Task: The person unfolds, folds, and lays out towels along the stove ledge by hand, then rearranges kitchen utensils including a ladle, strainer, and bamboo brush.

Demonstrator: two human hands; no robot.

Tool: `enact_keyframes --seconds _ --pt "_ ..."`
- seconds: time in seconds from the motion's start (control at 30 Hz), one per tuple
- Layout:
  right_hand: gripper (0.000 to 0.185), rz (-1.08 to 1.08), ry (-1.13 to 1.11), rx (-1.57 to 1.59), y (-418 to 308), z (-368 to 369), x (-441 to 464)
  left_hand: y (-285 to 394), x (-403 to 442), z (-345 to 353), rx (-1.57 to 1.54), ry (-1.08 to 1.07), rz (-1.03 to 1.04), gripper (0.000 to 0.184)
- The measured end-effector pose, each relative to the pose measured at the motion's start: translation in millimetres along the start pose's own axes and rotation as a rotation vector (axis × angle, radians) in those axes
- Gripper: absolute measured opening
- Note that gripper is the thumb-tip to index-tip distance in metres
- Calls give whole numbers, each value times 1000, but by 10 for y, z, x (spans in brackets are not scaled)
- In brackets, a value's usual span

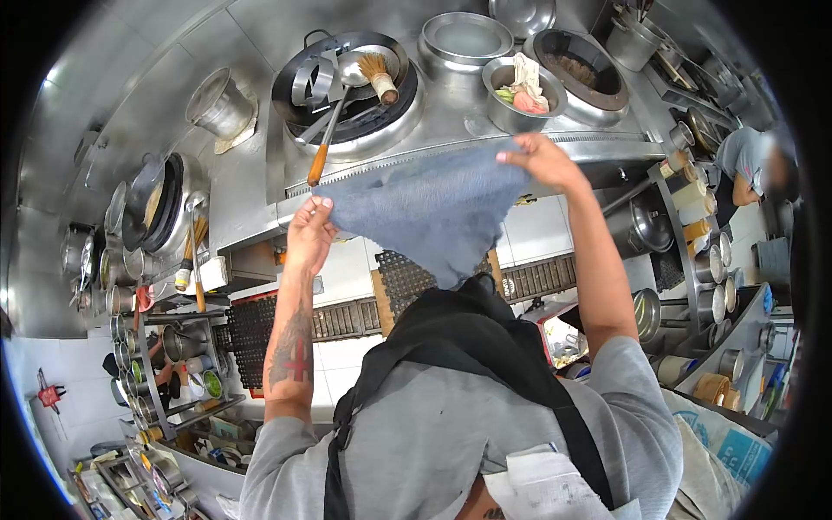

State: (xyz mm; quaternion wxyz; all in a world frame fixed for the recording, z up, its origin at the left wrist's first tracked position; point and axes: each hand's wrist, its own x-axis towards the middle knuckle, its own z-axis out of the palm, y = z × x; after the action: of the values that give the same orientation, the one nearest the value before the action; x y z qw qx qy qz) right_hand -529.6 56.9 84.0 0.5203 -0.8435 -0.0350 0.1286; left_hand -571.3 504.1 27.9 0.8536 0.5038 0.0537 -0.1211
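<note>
A blue-grey cloth [425, 204] is stretched between my two hands in front of the stove edge. Its left corner is pinched in my left hand [309, 232], thumb against fingers. My right hand [542, 162] grips the upper right corner, and the lower part hangs down in a point toward my apron. Close to my left hand is the wooden handle of a ladle [329, 130], whose bowl rests in the wok [299, 74]. Just beyond my right hand stands a metal pot [498, 108] with a cream cloth, a pink cloth and something green in it.
A bamboo brush [378, 78] and metal tools lie in the wok. Another wok [143, 204] sits at left, near a metal pot [219, 104]. A lidded round vessel [468, 39] stands at the back. Shelves with containers [706, 260] line the right, where another person [745, 160] stands.
</note>
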Motion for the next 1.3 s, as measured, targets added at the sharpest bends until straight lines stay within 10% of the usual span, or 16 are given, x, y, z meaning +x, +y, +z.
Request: enact_keyframes --seconds 0.13,0.2,0.3,0.53,0.6,0.87,1.0,1.13,1.3 --pt "30 -214 8 202 -196 16 -121 368 -63 681 189 -65 253 28" --pt "27 -140 -10 84 -138 -112 -11 425 169 617 934 -179 128 44" --pt "25 17 79 -527 -234 -351 142 598 449 610 909 -125 133 50" --pt "18 -282 69 403 -924 -835 47 1599 478 1201 480 -251 345 68" --pt "17 -297 79 341 -1035 -879 -35 1711 526 1226 1043 -196 381 70" --pt "19 -306 422 5 -1216 -1106 -173 2058 713 1302 860 -149 489 26" --pt "16 -363 598 30 -1196 -961 -287 1861 560 1470 1389 17 731 26" --pt "19 -524 945 94 -1212 -656 -404 1783 501 1427 1340 55 755 18" --pt "20 -1058 1287 526 -1663 -250 -812 1682 19 1832 423 144 1009 23"
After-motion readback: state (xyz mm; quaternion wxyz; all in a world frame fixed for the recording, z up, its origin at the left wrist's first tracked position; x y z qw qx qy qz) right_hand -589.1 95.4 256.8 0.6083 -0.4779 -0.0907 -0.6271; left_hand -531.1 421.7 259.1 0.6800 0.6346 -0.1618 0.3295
